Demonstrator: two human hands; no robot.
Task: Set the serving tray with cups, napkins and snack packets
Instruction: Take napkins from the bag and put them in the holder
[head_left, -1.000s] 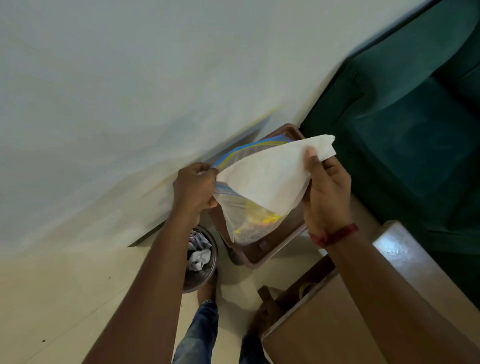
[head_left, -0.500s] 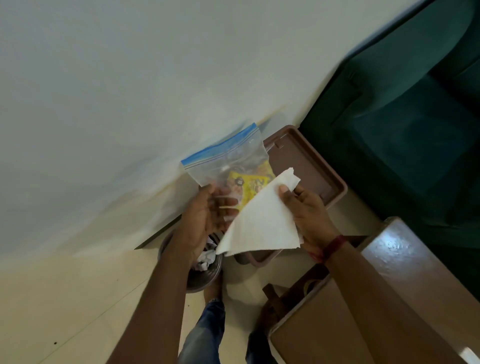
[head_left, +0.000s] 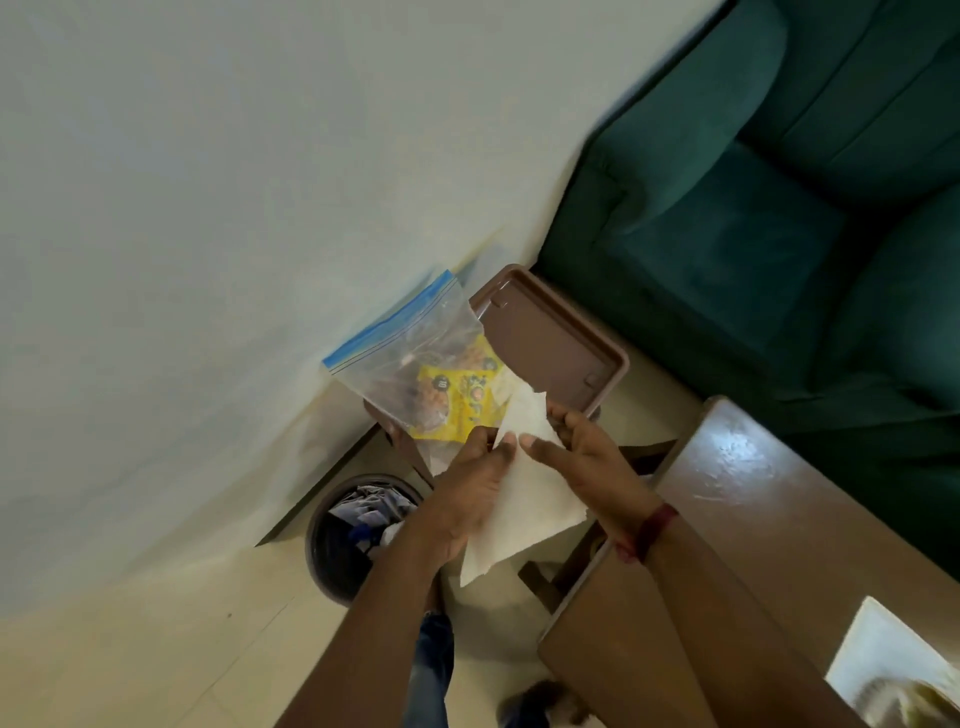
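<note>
Both hands pinch one white napkin (head_left: 524, 499): the left hand (head_left: 467, 488) grips its near edge, the right hand (head_left: 582, 457) its upper corner. Just beyond, a clear zip bag (head_left: 410, 353) holding a yellow snack packet (head_left: 457, 400) leans over the brown tray (head_left: 561, 332), by the pale wall (head_left: 234, 208). Below stands a full waste bin (head_left: 353, 530) on cream floor (head_left: 130, 660); a wooden table (head_left: 727, 519) and green sofa (head_left: 753, 208) crowd the right.

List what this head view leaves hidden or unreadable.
- Snack packet print: blurred, inside the zip bag.
- Brown tray near end: covered by bag and napkin.
- Bin contents: dark, partly behind the left hand.
- Right hand fingers: partly behind the napkin.
</note>
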